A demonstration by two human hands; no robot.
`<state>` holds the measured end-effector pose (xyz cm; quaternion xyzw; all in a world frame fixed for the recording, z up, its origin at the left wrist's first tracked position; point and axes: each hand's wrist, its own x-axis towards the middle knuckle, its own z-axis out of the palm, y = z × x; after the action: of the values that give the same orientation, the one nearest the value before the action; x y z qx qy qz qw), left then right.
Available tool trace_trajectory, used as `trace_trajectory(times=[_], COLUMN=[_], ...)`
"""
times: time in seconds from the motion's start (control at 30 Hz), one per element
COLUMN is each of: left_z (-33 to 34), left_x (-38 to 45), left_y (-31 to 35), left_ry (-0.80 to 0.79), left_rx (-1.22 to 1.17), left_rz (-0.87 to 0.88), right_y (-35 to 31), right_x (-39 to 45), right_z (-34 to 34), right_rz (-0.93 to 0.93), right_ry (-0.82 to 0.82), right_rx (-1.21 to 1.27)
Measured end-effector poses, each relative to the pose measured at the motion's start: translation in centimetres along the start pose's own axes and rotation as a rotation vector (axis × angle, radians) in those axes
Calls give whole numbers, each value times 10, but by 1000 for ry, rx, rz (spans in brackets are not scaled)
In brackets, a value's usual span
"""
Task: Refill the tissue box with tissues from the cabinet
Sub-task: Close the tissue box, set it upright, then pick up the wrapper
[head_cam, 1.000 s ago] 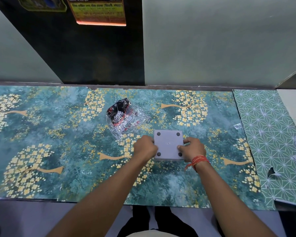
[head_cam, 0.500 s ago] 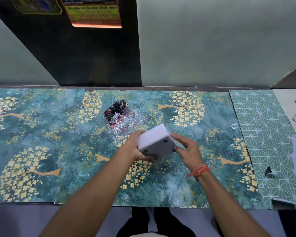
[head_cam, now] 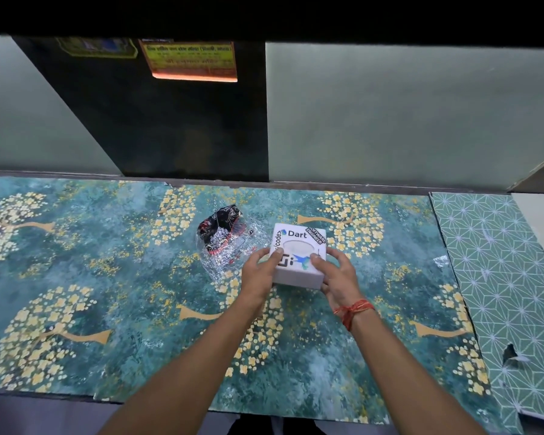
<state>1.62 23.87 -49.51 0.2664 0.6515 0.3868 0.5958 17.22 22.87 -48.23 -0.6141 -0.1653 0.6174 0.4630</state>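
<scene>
A white square tissue box (head_cam: 298, 255) with stickers and a round top opening sits upright on the teal flowered counter (head_cam: 107, 277). My left hand (head_cam: 259, 271) grips its left side with the thumb on top. My right hand (head_cam: 338, 273) holds its right side, thumb on the top too. White tissue shows in the opening. Just left of the box lies a crumpled clear plastic wrapper (head_cam: 230, 246) with black and red print.
Frosted glass panels (head_cam: 405, 120) and a dark panel (head_cam: 170, 127) with stickers rise behind the counter. A green patterned sheet (head_cam: 500, 277) covers the surface at the right. The counter's front edge runs near my body.
The box lay upside down with its four feet showing, was tilted over in both hands, and now stands top side up. The view has tipped slightly upward.
</scene>
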Motion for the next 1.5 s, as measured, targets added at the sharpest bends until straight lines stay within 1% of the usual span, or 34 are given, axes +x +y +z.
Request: trace_trajectory(times=[0.03, 0.13, 0.2, 0.3, 0.43, 0.57, 0.6, 0.67, 0.7, 0.73, 0.77, 0.8, 0.83, 0.87, 0.9, 0.93, 0.97, 1.0, 1.03, 1.07, 1.13, 1.23, 1.3, 1.4, 1.47, 1.5], left_z=[2, 11, 21, 39, 54, 57, 56, 49, 43, 34, 23, 11, -3, -18, -31, -44, -54, -61, -65, -66, -67, -72, -77, -81, -82, -82], left_x=[5, 25, 39, 66, 102, 125, 126, 117, 107, 96, 82, 71, 63, 60, 60, 61, 64, 66, 65, 66, 62, 49, 30, -4, -20, -28], left_y=[2, 13, 26, 45, 57, 45, 41, 40, 39, 37, 36, 33, 29, 25, 21, 19, 17, 16, 16, 17, 22, 32, 39, 45, 42, 41], left_ry=[-4, -51, -110, -137, -119, -92, -84, -60, -9, 92, 254, 455, 653, 807, 882, 874, 824, 772, 736, 698, 627, 538, 436, 269, 194, 171], left_rx=[9, 139, 145, 191, 324, 477, 490, 463, 422, 354, 302, 272, 290, 304, 285, 232, 200, 209, 247, 281, 291, 161, 54, -58, -76, -64], left_rz=[9, 8, 0, 62, 193, 294, 327, 340, 344, 383, 451, 514, 500, 399, 195, -24, -205, -307, -336, -309, -214, -69, 0, 1, 3, 7], right_y=[0, -11, -27, -45, -53, -45, -41, -38, -36, -36, -33, -32, -30, -28, -24, -21, -18, -16, -13, -9, -6, -12, -23, -43, -52, -54], right_x=[5, 28, 47, 83, 126, 152, 154, 147, 139, 128, 116, 102, 89, 80, 74, 68, 65, 60, 58, 57, 55, 50, 46, 36, 28, 25], right_z=[3, 11, 18, 28, 34, 24, 21, 19, 20, 21, 24, 28, 35, 44, 53, 64, 75, 85, 92, 97, 98, 87, 73, 56, 50, 48], right_rz=[-20, -66, -91, -139, -190, -274, -278, -286, -304, -342, -398, -484, -591, -695, -766, -794, -778, -717, -643, -577, -508, -486, -457, -324, -241, -226], right_ry=[-4, -12, -6, 16, 30, 39, 38, 46, 81, 142, 229, 319, 384, 401, 373, 308, 223, 130, 44, -19, -64, -38, -35, -143, -259, -318], right_rx=[-16, -130, -217, -312, -447, -590, -628, -668, -647, -610, -583, -589, -614, -646, -673, -684, -675, -660, -641, -623, -605, -634, -631, -693, -732, -710])
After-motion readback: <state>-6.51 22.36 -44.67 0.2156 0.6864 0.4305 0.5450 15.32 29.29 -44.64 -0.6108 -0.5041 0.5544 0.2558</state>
